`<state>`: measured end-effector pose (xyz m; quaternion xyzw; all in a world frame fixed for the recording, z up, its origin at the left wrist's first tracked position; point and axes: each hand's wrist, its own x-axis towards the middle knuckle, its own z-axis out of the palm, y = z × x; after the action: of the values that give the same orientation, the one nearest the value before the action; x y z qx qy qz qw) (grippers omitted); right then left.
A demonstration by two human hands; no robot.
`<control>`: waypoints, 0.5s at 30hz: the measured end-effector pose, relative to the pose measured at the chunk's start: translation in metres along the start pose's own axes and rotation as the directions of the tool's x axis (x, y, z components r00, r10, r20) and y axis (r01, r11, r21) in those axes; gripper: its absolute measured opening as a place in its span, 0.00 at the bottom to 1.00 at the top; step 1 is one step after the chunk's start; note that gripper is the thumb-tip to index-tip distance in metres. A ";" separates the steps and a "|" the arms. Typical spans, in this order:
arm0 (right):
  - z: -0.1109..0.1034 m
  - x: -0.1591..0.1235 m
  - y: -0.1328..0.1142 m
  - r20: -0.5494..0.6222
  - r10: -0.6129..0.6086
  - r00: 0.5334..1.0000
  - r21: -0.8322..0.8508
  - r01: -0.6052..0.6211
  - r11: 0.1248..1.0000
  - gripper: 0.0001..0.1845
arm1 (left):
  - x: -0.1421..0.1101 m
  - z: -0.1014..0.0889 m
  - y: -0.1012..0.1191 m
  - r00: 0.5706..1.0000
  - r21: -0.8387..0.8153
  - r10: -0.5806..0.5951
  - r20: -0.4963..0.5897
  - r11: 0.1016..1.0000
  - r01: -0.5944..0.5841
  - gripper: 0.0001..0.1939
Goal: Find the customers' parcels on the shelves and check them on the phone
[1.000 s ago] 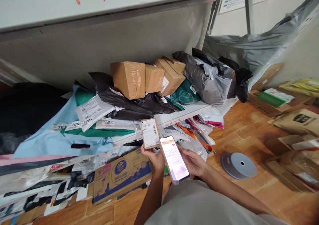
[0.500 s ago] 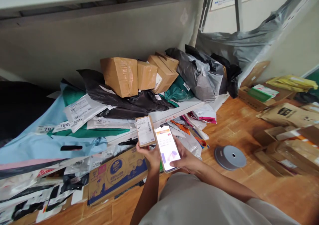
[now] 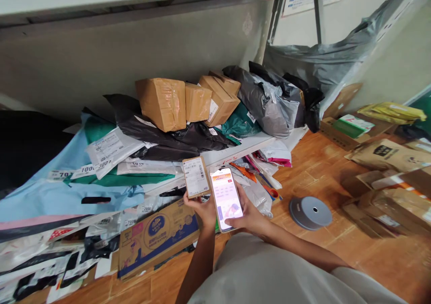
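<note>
My left hand grips a small brown parcel with a white barcode label facing me, held upright at the middle of the view. My right hand is wrapped round a phone with a lit screen, right beside the parcel; its thumb rests on the lower screen. Both are held in front of a low white shelf piled with parcels.
Brown cartons, black and grey mailer bags, and green and blue bags crowd the shelf. A printed box lies under it. A grey tape roll and cardboard packages sit on the wooden floor at right.
My view shifted right and down, then steadied. Both hands drew the phone and parcel slightly closer together; my right thumb came onto the lower screen.
</note>
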<state>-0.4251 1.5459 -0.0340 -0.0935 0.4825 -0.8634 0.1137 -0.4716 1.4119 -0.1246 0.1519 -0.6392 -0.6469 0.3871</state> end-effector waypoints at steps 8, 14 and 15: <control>0.003 0.001 0.001 -0.178 0.066 0.982 0.097 -0.049 0.994 0.41 | 0.001 0.001 -0.005 1.000 -0.007 -0.025 0.001 1.000 0.025 0.49; 0.000 0.000 0.001 -0.158 0.051 0.986 0.107 -0.035 0.994 0.44 | 0.000 0.000 -0.009 1.000 -0.035 -0.027 -0.004 0.999 0.027 0.50; -0.001 -0.001 0.001 -0.146 0.056 0.988 0.117 -0.039 0.992 0.46 | 0.000 0.000 -0.009 1.000 -0.036 -0.027 -0.004 0.999 0.027 0.50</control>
<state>-0.4242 1.5459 -0.0355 -0.0106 0.4419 -0.8911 0.1030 -0.4742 1.4104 -0.1327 0.1549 -0.6244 -0.6633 0.3823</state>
